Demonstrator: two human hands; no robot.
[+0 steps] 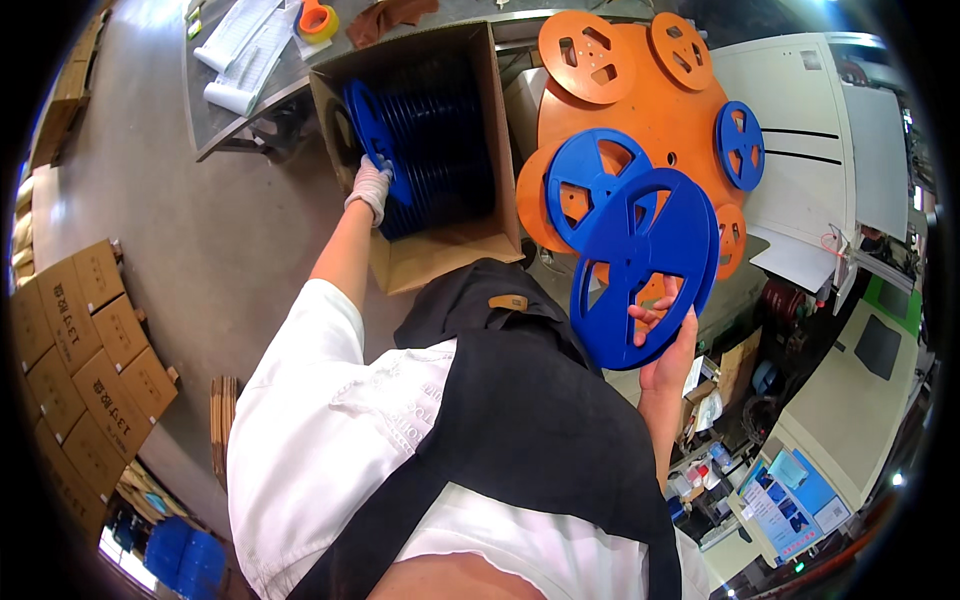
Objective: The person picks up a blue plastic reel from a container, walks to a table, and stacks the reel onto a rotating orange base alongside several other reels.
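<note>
My left hand (371, 188), in a whitish glove, is closed on the rim of a blue plastic reel (372, 125). That reel stands upright at the left side of an open cardboard box (440, 262), beside a dense row of more blue reels (440, 130). On the other side, my bare right hand (662, 335) holds up a large blue reel (612, 270) in front of my body. Its fingers show through a cut-out in the reel, while the thumb lies along the rim.
An orange round turntable (640, 120) carries orange and blue reels on its far right. Papers (245, 60) and yellow tape (318, 24) lie on a metal table (212, 125). Stacked cartons (85, 350) stand at left; a pale machine (800, 130) is at right.
</note>
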